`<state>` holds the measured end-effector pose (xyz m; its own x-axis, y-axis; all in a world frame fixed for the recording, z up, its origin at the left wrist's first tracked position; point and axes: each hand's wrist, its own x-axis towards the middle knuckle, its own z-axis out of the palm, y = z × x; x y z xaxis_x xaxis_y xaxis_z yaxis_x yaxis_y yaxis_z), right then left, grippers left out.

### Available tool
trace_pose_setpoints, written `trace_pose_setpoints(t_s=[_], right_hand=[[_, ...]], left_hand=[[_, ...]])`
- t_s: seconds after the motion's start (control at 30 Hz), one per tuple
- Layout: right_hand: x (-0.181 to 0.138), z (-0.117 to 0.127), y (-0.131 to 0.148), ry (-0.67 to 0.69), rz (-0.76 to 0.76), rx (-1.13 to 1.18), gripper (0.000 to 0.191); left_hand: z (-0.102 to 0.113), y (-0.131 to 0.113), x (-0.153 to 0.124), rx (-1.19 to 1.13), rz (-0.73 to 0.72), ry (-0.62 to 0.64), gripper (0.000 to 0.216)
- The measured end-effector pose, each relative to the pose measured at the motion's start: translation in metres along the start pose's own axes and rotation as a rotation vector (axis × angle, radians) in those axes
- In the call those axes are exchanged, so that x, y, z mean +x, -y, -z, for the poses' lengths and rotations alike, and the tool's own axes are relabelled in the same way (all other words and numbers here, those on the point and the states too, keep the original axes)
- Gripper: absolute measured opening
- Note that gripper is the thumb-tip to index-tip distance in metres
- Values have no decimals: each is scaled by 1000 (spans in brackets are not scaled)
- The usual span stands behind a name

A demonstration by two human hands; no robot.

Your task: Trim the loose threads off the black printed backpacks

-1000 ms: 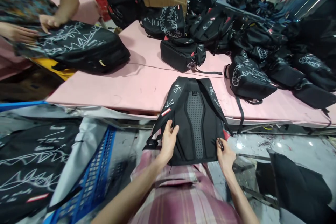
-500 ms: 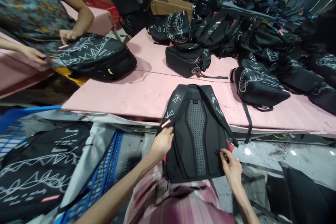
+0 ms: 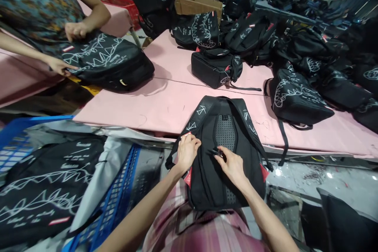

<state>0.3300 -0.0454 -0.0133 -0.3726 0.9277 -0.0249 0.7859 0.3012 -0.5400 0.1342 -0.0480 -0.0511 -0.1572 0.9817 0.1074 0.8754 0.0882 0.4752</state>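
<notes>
A black backpack (image 3: 203, 193) leans on the table's front edge and my lap, its padded back panel facing up. My left hand (image 3: 187, 152) pinches its left shoulder strap (image 3: 193, 124) beside a red and white label. Over the panel, my right hand (image 3: 232, 165) is closed on small dark thread snips (image 3: 219, 152), their points aimed left at the strap side. Part of the snips is hidden by my fingers. Red side pieces (image 3: 264, 172) show at the lower edges of the bag.
Several black backpacks (image 3: 298, 98) lie on the pink table (image 3: 153, 106). At left, a blue crate (image 3: 124, 189) holds another patterned backpack (image 3: 50, 189). Across the table corner, a co-worker's hands (image 3: 76, 31) handle a backpack (image 3: 115, 65). A cardboard box (image 3: 197, 6) stands behind.
My right hand has moved from the bag's right edge leftward and up over the back panel with the snips. My left hand has shifted slightly up the strap. The co-worker's hands have also moved.
</notes>
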Motion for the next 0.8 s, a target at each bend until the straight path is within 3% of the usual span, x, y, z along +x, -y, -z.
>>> trace_pose_setpoints(t_s=[0.07,0.3,0.47,0.67,0.73,0.8], right_hand=[[14,-1,9,17,14,-74,40],[38,-7,28,41,191,-292,16],[49,-14,43,107,299,-480,20],[50,-10,40,111,324,-424,19],[47,-2,25,68,265,-232,14],[50,7,5,17,169,23,15]], left_hand=[[-1,2,-2,-24,-10,-6,19],[-1,6,-8,-203,37,-26,18],[-2,2,-6,-217,61,-21,17],[4,7,-2,-288,89,-49,20],[15,15,-1,-445,69,96,28],[28,21,2,-662,68,388,47]])
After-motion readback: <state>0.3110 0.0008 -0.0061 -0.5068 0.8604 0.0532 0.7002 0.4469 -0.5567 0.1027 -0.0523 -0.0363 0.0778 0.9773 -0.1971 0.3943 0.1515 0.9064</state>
